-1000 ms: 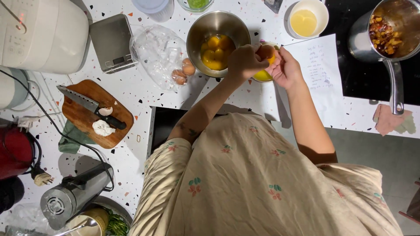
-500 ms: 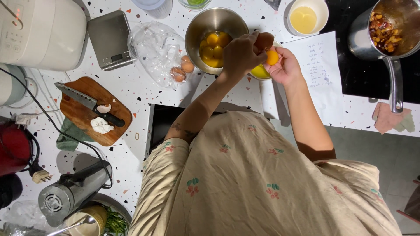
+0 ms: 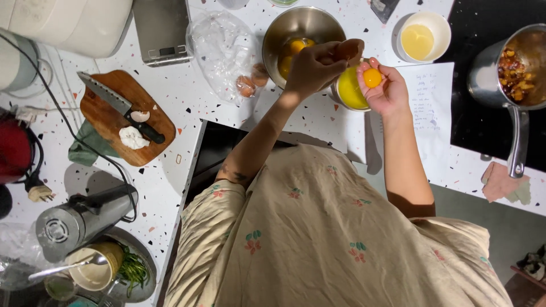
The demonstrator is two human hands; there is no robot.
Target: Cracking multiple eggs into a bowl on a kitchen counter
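My left hand point(image 3: 313, 68) pinches a brown eggshell half point(image 3: 348, 50) just above the rim of a steel mixing bowl point(image 3: 318, 20) that holds several yolks point(image 3: 296, 48). My right hand point(image 3: 387, 91) is turned palm up and cups a round orange egg yolk point(image 3: 372, 77). Both hands hover over a small bowl of yellow liquid point(image 3: 348, 92), which they partly hide.
Whole brown eggs point(image 3: 250, 82) lie by a clear plastic bag point(image 3: 219, 51). A wooden board point(image 3: 114, 122) carries a knife point(image 3: 116, 105) and garlic. A white bowl point(image 3: 424, 37), a paper sheet point(image 3: 429, 96), a saucepan point(image 3: 515, 68), a scale point(image 3: 162, 28) and a steel appliance point(image 3: 79, 219) stand around.
The two hands have come apart over the small bowl. The right palm has turned up, showing the yolk, and the left hand has lifted the shell towards the steel bowl.
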